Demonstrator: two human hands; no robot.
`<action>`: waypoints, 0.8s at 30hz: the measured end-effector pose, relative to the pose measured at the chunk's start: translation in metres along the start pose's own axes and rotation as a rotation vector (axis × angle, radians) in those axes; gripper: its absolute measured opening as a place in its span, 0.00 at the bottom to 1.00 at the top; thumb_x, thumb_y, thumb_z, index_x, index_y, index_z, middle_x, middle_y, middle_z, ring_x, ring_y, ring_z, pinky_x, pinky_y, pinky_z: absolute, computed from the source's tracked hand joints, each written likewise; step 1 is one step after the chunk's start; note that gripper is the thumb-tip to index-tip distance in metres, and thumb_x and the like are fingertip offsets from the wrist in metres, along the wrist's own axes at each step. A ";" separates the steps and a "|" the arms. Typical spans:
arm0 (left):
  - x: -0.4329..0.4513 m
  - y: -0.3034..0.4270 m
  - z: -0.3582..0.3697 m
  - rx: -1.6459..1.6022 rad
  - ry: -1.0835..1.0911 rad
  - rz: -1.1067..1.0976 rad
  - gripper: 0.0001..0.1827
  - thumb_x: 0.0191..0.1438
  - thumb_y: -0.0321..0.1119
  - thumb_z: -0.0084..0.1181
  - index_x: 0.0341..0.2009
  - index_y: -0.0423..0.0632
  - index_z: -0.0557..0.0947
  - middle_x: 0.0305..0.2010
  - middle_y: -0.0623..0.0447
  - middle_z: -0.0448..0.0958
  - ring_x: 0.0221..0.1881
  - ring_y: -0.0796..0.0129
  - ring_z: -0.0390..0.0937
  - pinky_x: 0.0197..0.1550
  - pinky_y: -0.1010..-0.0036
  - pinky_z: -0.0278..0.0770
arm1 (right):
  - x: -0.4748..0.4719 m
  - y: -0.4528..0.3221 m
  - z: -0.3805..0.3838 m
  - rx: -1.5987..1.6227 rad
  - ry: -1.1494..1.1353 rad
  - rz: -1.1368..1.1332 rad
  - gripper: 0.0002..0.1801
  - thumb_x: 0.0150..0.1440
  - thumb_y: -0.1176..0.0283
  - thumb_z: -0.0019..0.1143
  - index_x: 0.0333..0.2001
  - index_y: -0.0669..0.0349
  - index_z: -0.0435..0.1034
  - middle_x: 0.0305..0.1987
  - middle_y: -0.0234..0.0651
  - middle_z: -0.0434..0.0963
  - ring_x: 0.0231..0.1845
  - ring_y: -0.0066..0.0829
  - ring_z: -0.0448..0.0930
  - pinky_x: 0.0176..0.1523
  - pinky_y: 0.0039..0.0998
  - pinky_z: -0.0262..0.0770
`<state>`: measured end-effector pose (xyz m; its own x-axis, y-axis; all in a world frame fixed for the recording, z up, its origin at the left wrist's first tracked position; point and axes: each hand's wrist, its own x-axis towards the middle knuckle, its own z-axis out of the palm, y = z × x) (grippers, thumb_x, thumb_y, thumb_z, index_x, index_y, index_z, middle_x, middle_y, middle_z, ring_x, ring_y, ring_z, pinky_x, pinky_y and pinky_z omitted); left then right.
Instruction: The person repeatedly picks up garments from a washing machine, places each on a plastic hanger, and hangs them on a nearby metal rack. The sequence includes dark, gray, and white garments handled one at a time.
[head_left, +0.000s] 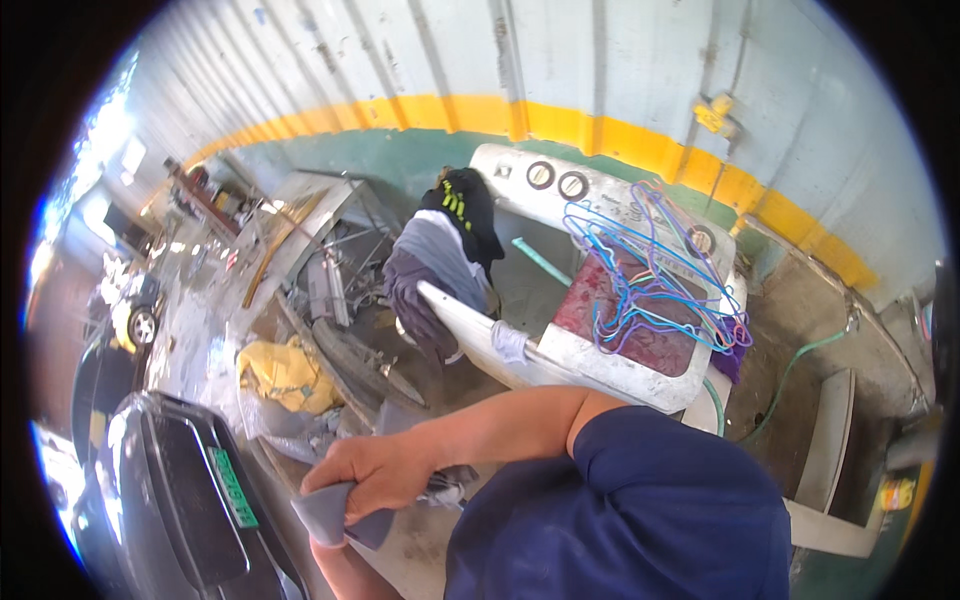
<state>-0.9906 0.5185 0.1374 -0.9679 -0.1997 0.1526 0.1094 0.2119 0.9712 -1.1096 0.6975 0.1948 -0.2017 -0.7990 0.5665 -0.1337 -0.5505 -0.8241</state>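
Observation:
My right hand (382, 472) grips a piece of grey cloth (322, 514) at the lower left. My left forearm (349, 570) comes up from the bottom edge, and the cloth and my right hand hide most of that hand. Behind my right arm stands a white twin-tub washing machine (510, 161) with round dials. Tangled plastic hangers (652, 285) lie on its dark red and white lid (686, 386). Grey clothes (431, 262) and a black garment with yellow-green marks (469, 210) hang over the machine's left end.
A dark car (165, 495) stands at the lower left. Near it are a yellow cloth (289, 375) on clear plastic wrap and an old tyre (360, 360). A metal table (322, 210) stands farther back. A green hose (802, 349) runs at right beside a corrugated wall (450, 52).

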 end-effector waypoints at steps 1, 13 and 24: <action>0.009 0.001 0.008 -0.220 -0.145 -0.012 0.28 0.54 0.32 0.64 0.59 0.39 0.75 0.59 0.45 0.75 0.58 0.64 0.73 0.60 0.66 0.71 | -0.012 -0.008 -0.004 0.085 0.031 0.026 0.12 0.57 0.72 0.60 0.45 0.62 0.76 0.39 0.31 0.81 0.42 0.19 0.77 0.48 0.30 0.73; 0.039 0.063 0.030 0.378 0.320 0.394 0.07 0.56 0.28 0.58 0.35 0.37 0.81 0.33 0.54 0.77 0.37 0.70 0.73 0.44 0.73 0.73 | -0.295 -0.091 -0.149 -1.670 0.700 0.818 0.13 0.55 0.65 0.62 0.41 0.59 0.80 0.43 0.45 0.82 0.48 0.49 0.82 0.51 0.45 0.79; 0.056 0.083 0.057 0.574 0.105 0.081 0.18 0.64 0.41 0.57 0.45 0.37 0.86 0.37 0.44 0.85 0.37 0.62 0.81 0.42 0.65 0.79 | -0.502 -0.188 -0.178 -1.788 1.218 1.576 0.12 0.56 0.65 0.62 0.41 0.58 0.80 0.43 0.45 0.78 0.46 0.48 0.81 0.51 0.49 0.77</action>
<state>-1.0487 0.5794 0.2162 -0.9308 -0.2484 0.2681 0.0140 0.7087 0.7054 -1.1557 1.2449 0.0644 -0.8690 0.4405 0.2253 0.4386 0.8966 -0.0614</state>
